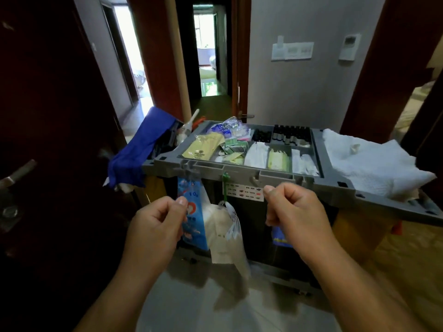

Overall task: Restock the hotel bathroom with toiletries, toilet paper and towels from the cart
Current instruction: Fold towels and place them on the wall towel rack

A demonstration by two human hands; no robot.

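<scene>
The grey housekeeping cart (242, 174) stands in front of me. Its top tray holds sachets, a tan packet (203, 147), white wrapped items (257, 154) and small dark bottles (291, 135). Folded white towels (369, 161) lie on its right end. A blue printed plastic bag (193, 224) and a white mesh bag (225, 233) hang from the cart's front rail. My left hand (155, 226) is curled, its thumb at the blue bag's edge; whether it pinches the bag is unclear. My right hand (297, 214) is curled round a small blue packet (281, 238) that shows below the fist.
A blue cloth (141, 149) drapes over the cart's left end beside a white spray nozzle (189, 125). A dark wooden door with a lever handle (16, 173) stands close on the left. A corridor and open doorways lie beyond the cart. The floor is pale tile.
</scene>
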